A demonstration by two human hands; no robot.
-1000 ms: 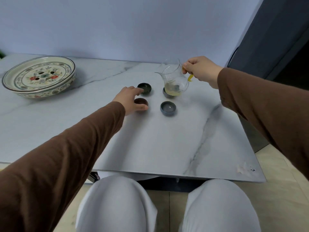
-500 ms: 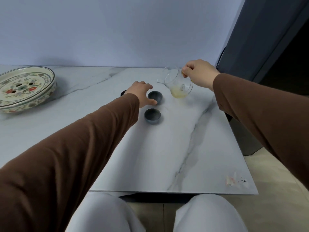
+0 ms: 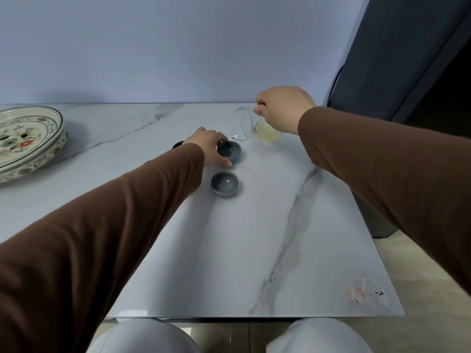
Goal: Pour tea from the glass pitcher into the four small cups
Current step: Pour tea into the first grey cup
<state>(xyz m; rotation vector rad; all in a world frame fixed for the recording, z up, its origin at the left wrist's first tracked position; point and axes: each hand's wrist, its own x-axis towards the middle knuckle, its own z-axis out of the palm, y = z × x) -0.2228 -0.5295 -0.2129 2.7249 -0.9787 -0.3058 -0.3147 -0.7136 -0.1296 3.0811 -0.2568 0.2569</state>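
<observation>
Right hand [image 3: 281,107]: clenched round the rear of the glass pitcher [image 3: 251,127], held clear above the counter [image 3: 254,238].
Glass pitcher: tipped steeply toward the person's left, spout lowest, directly over the far rim of the far grey cup [image 3: 229,150]. Pale yellow tea [image 3: 267,131] is pooled in the lower side of the vessel.
Pour: whether a stream is leaving the spout cannot be told; the glass is transparent and the spout tip small.
Left hand [image 3: 207,146]: grasping the far grey cup, thumb on its near side, fingers at its left rim; brown sleeve [image 3: 107,225] runs back to the camera.
Far grey cup: upright on the counter, at the centre of the group.
Near grey cup [image 3: 224,184]: upright, just in front of the far grey cup, apart from it, untouched.
Dark cup [image 3: 177,144]: partly visible behind the left hand, largely hidden.
Fourth cup: not identifiable; probably concealed by the left arm.
Patterned dish [image 3: 28,138]: at the left edge of the counter, well apart from the cups.
</observation>
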